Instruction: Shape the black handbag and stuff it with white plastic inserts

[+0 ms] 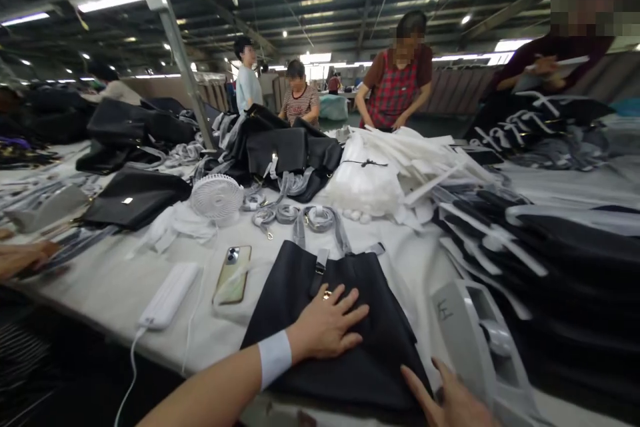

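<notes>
A black handbag (380,320) lies flat on the white-covered table in front of me, its wrapped handles pointing away. Across its front, near the gold clasp, my left hand (327,323) rests flat with the fingers spread. A white band circles that wrist. My right hand (450,397) is at the bag's lower right edge, thumb and forefinger apart, partly cut off by the frame; nothing shows in it. Just beyond the handles lie coiled, wrapped straps (320,218) with metal clips. To the right of the bag stands a grey tape dispenser (480,333).
Left of the bag are a phone (233,273), a white power strip (170,297) with a cable, and a small white fan (217,197). Black bags (580,260) are stacked at right. White padding (365,173) and more bags lie behind. Several people work around the table.
</notes>
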Demonstrator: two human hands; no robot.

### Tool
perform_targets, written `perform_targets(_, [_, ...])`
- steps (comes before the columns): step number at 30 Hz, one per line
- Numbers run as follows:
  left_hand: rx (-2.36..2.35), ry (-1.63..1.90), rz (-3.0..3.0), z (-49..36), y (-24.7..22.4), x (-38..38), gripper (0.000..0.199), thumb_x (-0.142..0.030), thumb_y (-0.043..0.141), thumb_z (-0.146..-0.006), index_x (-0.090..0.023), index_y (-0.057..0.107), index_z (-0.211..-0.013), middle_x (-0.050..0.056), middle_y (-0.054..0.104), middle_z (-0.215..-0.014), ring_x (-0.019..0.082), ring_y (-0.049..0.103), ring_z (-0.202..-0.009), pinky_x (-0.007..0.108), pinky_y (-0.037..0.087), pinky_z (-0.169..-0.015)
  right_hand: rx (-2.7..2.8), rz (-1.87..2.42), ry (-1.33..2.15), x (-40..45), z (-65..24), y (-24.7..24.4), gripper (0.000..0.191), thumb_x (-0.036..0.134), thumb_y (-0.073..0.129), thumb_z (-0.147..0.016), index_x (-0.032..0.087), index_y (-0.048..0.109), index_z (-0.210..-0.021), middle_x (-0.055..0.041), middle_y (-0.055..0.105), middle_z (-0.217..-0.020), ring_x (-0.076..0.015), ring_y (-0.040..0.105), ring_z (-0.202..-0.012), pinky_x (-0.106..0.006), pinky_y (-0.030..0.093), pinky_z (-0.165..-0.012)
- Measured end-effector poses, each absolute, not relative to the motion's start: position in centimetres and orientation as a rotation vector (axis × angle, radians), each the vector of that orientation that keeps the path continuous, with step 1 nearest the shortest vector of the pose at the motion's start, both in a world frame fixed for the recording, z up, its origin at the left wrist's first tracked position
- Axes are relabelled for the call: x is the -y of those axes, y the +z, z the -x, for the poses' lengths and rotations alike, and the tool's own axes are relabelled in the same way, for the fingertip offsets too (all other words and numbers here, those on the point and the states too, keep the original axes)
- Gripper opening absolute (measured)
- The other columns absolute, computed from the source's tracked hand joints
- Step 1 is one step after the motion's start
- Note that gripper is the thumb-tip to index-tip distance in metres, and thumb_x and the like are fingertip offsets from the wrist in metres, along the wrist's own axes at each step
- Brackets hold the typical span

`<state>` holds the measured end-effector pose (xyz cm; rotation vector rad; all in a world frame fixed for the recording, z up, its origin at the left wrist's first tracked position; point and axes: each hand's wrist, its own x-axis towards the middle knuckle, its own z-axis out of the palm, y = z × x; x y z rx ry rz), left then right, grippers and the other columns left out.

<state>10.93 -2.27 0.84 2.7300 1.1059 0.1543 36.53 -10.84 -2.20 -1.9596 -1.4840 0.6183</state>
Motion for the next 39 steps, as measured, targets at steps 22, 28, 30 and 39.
perform_targets(22, [-1.172, -0.024, -2.713, -4.2, 1.9, -2.8, 0.054, -0.012, 0.047, -0.085, -0.024, 0.045, -0.138, 0.012, 0.056, -0.133, 0.025, 0.059, -0.109, 0.04, 0.047, -0.096, 2.453, 1.414, 0.003, 3.8, -26.4, -1.9, 0.043, 0.039, 0.041, -0.099, 0.022, 0.054, -0.136, -0.0089, 0.052, -0.144, -0.026, 0.045, -0.134, -0.046, 0.031, -0.111])
perform_targets(28, [-1.087, -0.019, -2.833, -4.9, 1.9, -3.6, 0.032, -0.021, 0.053, -0.09, -0.023, 0.059, -0.121, 0.011, 0.061, -0.115, 0.025, 0.059, -0.102, 0.039, 0.048, -0.091, 2.435, 1.384, -0.028, 4.1, -26.4, -1.8, 0.041, 0.037, 0.043, -0.099, 0.02, 0.056, -0.133, -0.011, 0.053, -0.142, -0.027, 0.047, -0.132, -0.046, 0.033, -0.11])
perform_targets(30, [-1.122, 0.053, -2.863, -4.9, 1.9, -3.5, 0.027, -0.022, 0.049, -0.093, -0.022, 0.062, -0.116, 0.013, 0.057, -0.123, 0.027, 0.056, -0.111, 0.043, 0.046, -0.096, 2.432, 1.391, -0.024, 4.1, -26.3, -1.7, 0.041, 0.036, 0.042, -0.099, 0.019, 0.056, -0.133, -0.0116, 0.054, -0.142, -0.0274, 0.047, -0.132, -0.047, 0.033, -0.11])
perform_targets(39, [-1.192, 0.442, -2.818, -5.0, 2.1, -2.1, 0.03, -0.018, 0.041, -0.097, -0.02, 0.061, -0.119, 0.01, 0.045, -0.149, 0.025, 0.034, -0.143, 0.048, 0.031, -0.118, 2.404, 1.369, -0.01, 4.3, -26.3, -1.8, 0.041, 0.037, 0.041, -0.099, 0.019, 0.056, -0.133, -0.0124, 0.054, -0.142, -0.0283, 0.048, -0.131, -0.049, 0.033, -0.109])
